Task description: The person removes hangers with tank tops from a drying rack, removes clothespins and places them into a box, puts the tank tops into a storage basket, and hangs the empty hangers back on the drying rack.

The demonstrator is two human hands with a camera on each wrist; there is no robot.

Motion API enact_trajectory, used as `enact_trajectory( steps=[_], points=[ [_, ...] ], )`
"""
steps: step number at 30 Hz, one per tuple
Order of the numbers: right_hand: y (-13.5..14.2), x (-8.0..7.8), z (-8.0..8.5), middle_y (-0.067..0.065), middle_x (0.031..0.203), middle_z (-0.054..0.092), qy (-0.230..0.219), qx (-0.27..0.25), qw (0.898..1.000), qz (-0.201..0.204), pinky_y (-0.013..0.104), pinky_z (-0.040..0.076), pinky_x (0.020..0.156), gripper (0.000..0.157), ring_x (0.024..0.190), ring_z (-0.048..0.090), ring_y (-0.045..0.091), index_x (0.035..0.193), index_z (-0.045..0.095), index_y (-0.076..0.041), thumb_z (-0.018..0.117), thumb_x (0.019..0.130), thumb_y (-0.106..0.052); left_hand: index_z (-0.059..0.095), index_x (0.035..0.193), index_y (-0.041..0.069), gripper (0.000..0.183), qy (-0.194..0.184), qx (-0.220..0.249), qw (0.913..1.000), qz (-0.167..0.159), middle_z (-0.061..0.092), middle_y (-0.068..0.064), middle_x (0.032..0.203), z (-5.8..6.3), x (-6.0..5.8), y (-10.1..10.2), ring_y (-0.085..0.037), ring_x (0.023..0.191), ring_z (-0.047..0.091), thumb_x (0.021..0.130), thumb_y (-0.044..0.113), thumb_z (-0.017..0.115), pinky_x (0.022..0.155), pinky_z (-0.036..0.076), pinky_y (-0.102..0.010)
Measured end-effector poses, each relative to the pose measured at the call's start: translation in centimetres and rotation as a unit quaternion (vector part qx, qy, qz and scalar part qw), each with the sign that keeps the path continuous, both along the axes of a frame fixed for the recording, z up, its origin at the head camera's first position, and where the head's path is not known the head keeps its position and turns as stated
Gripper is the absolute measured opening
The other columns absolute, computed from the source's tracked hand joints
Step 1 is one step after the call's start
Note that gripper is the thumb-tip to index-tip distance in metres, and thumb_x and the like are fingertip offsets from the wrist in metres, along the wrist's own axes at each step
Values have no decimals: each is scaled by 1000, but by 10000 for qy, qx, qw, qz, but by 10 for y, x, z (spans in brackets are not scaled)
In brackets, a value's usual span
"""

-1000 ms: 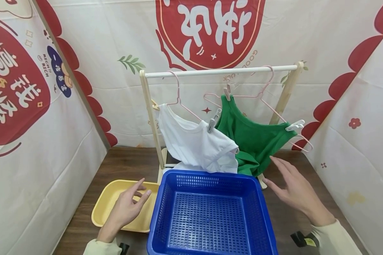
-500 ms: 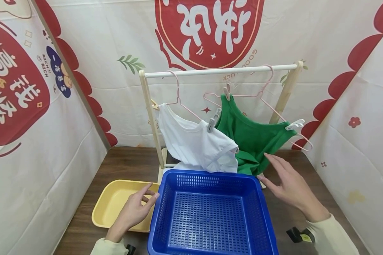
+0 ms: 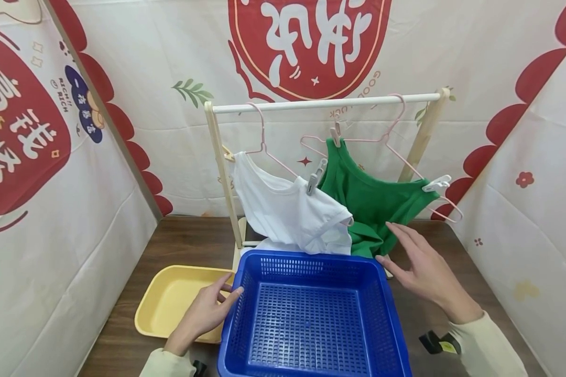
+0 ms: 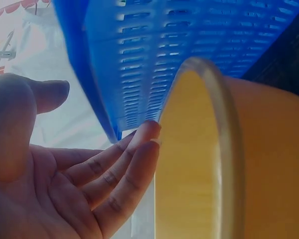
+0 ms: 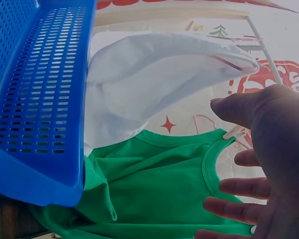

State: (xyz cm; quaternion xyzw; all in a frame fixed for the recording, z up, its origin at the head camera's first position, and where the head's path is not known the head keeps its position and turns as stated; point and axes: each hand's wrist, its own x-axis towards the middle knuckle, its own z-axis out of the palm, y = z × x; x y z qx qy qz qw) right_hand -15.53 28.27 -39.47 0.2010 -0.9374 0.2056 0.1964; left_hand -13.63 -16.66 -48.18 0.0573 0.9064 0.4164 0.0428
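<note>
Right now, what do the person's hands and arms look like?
The left hand and right hand are bare, with no gloves. Pale cream sleeves reach down to the wrists. A small black device shows at each wrist; the right one carries a yellow-green label.

You're looking fwd + down w/ your head cam; L-wrist cam's facing the blue basket (image 4: 154, 55) close up, prob. from low; R-wrist cam's sharing basket + green top (image 5: 154, 186) w/ head.
</note>
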Motion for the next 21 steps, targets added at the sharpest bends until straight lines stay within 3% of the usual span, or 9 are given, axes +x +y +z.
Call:
enact_trajectory(
  steps=[8,14,17,19,21],
  points=[
    [-6,-4,4,23,145,46,-68,-47,9999,86,68,44,91,80,129,45,45,150,40,-8,80,83,-29,53,140,10,52,-14,267,9993,-243,72,-10,100,-4,-3,5,-10,65,62,97,37,63,56,52,-25],
    [-13,-9,8,22,144,47,54,-22,9998,195,64,48,89,80,128,47,44,148,42,-6,81,81,-24,53,139,8,53,114,292,9994,-140,71,-8,94,-8,-5,9,-9,62,60,97,38,64,55,51,-25],
    [-19,-12,11,21,145,47,111,36,9995,278,46,58,78,79,109,58,33,147,42,-5,80,82,-25,53,138,7,51,154,347,9993,-4,70,-5,86,-10,-5,11,-10,60,58,97,35,64,53,50,-25],
    [-22,-14,13,20,145,47,164,55,9993,323,35,57,68,79,97,59,26,147,42,-6,80,82,-25,54,137,8,49,162,410,9990,82,68,-3,81,-11,-5,13,-11,58,57,97,32,64,50,49,-25],
    [-27,-16,17,19,145,47,231,35,9991,365,35,57,69,79,97,59,25,147,43,-6,81,80,-23,55,136,9,45,180,470,9987,112,67,-3,80,-12,-4,14,-11,58,58,98,31,63,48,49,-25]
  ],
)
